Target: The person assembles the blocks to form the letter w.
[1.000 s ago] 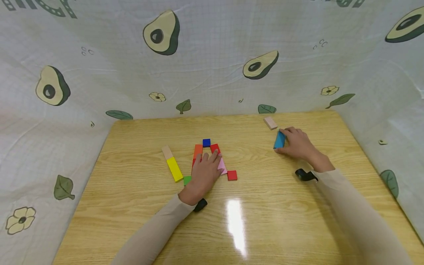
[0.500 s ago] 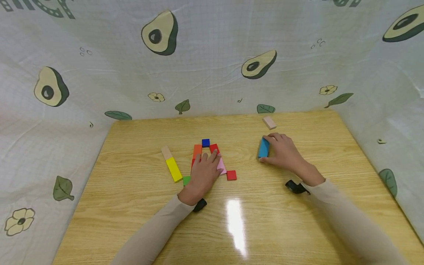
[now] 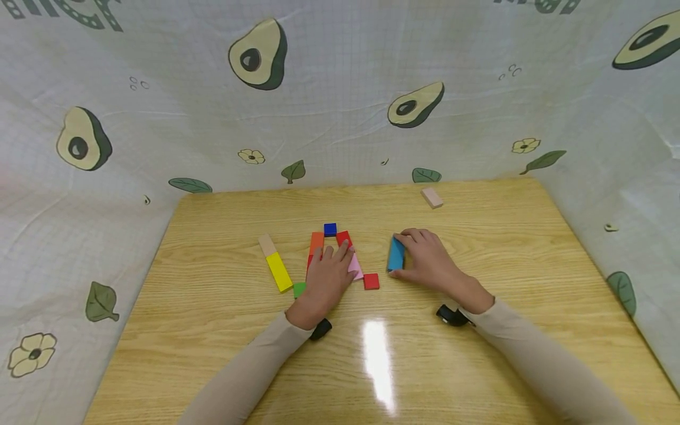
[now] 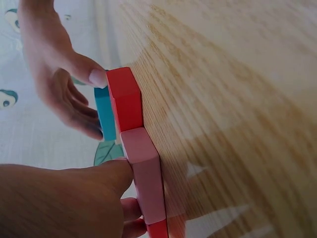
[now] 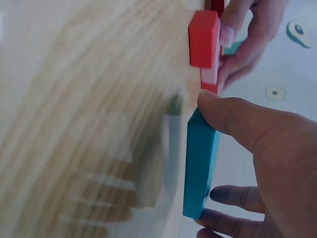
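Note:
My right hand [image 3: 432, 260] pinches a long blue block [image 3: 396, 254] by its two ends, between thumb and fingers, close over the table right of the laid-out blocks. In the right wrist view the blue block [image 5: 200, 163] stands slightly off its reflection. My left hand [image 3: 329, 280] rests over the middle blocks with fingers spread, its thumb at the pink block [image 4: 143, 173]. Around it lie an orange block [image 3: 317, 242], a red block [image 3: 344, 237], a dark blue block [image 3: 330, 229], a partly hidden green block [image 3: 300, 289] and a red square block [image 3: 371, 281].
A yellow block [image 3: 279, 273] and a plain wood block [image 3: 268, 244] lie end to end on the left. Another plain wood block [image 3: 432, 198] lies near the back edge of the wooden table [image 3: 212, 354]. A patterned cloth [image 3: 340, 118] hangs behind and at both sides.
My right hand has carried the blue block leftward and nearer to me, from the back right toward the red square block. My left hand stays in place over the middle blocks.

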Demonstrator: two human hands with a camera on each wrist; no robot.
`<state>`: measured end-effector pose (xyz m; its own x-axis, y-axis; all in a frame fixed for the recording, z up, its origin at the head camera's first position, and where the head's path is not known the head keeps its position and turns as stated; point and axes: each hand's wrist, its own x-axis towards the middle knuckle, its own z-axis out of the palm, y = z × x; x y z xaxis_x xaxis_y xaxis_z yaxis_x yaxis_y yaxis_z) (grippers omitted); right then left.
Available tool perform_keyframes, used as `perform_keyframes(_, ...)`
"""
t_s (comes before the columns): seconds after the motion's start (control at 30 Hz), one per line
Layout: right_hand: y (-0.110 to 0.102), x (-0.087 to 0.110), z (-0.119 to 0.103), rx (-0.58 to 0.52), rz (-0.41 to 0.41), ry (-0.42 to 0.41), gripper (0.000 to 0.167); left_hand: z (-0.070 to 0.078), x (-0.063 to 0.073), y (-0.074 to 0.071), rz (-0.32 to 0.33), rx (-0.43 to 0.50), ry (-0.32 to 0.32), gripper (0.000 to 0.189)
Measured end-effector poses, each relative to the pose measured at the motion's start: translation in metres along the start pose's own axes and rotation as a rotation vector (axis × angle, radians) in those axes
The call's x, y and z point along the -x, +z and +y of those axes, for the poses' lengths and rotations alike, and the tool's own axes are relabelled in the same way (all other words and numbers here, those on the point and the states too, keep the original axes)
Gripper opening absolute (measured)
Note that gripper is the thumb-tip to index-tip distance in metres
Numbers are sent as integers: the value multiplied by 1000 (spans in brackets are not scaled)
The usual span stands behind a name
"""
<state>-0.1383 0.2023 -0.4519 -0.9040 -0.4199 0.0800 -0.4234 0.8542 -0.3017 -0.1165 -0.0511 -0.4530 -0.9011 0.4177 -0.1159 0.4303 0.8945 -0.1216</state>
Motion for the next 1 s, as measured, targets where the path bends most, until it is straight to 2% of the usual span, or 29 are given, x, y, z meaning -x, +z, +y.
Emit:
perform_keyframes(0.63,8,-6,-12,11,5,-23,88,0,-2,-1,-19,38,-9,61)
perform_keyframes(1.0,13,-8,-16,20,-8,-25,88,0,-1,0,-27,12,-9,61)
